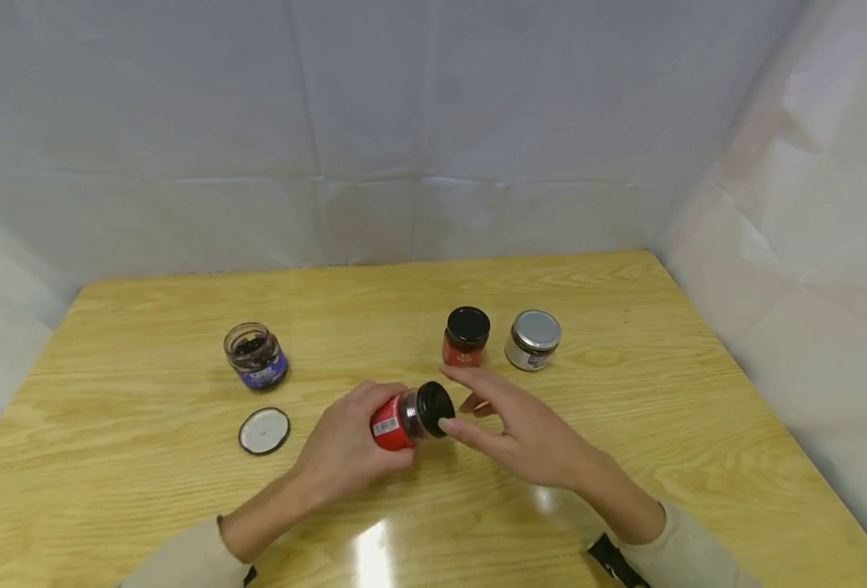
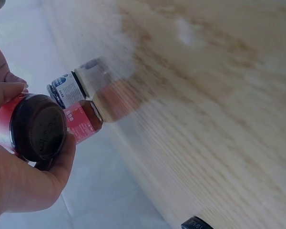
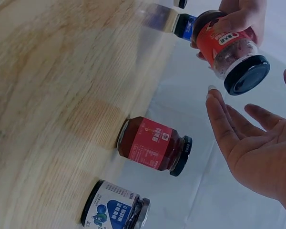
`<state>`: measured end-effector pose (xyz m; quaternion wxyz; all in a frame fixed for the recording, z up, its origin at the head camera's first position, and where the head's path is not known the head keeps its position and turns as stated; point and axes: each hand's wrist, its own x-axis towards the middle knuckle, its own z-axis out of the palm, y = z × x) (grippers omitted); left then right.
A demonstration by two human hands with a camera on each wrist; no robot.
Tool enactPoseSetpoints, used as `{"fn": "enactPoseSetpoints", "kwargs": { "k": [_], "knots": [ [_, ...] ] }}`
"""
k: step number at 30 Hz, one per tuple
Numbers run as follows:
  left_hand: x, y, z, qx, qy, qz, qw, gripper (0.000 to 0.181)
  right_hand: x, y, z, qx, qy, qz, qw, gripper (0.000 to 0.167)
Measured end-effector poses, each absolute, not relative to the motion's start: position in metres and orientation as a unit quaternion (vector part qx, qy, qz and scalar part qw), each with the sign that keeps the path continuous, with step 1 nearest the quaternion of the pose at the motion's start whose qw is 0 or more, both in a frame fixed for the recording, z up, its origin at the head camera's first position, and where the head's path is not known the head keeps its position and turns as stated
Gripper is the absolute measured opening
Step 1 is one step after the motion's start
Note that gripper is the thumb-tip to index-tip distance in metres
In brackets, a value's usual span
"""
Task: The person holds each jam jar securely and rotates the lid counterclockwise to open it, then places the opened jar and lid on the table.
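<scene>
My left hand grips a red-labelled glass jar around its body and holds it tilted above the table. The jar's black lid is on and points to the right. Close beside that lid, my right hand has its fingers spread and extended, holding nothing. In the right wrist view a small gap shows between the right hand's fingers and the lid. From the left wrist view I see the dark bottom of the gripped jar, with fingers curled around its side.
Behind my right hand stand a second red-labelled jar with a black lid and a blueberry-labelled jar with a silver lid. On the left are an open blue-labelled jar with dark contents and a loose lid, pale side up.
</scene>
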<state>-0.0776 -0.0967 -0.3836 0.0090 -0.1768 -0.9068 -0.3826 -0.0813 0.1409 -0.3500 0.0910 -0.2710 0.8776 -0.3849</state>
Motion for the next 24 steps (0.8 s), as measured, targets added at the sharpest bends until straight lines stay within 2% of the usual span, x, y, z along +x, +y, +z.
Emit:
{"fn": "enactPoseSetpoints", "kwargs": {
  "k": [13,24],
  "knots": [
    [-0.078,-0.094,-0.384,-0.198,-0.914,-0.354,0.022,0.055,-0.083,0.133,-0.356,-0.239,0.862,-0.427,0.129,0.061],
    [-0.075,-0.093,-0.383,-0.208,-0.924,-0.32,0.027,0.061,-0.083,0.128,-0.361,-0.258,0.856,-0.436,0.099,0.057]
  ]
}}
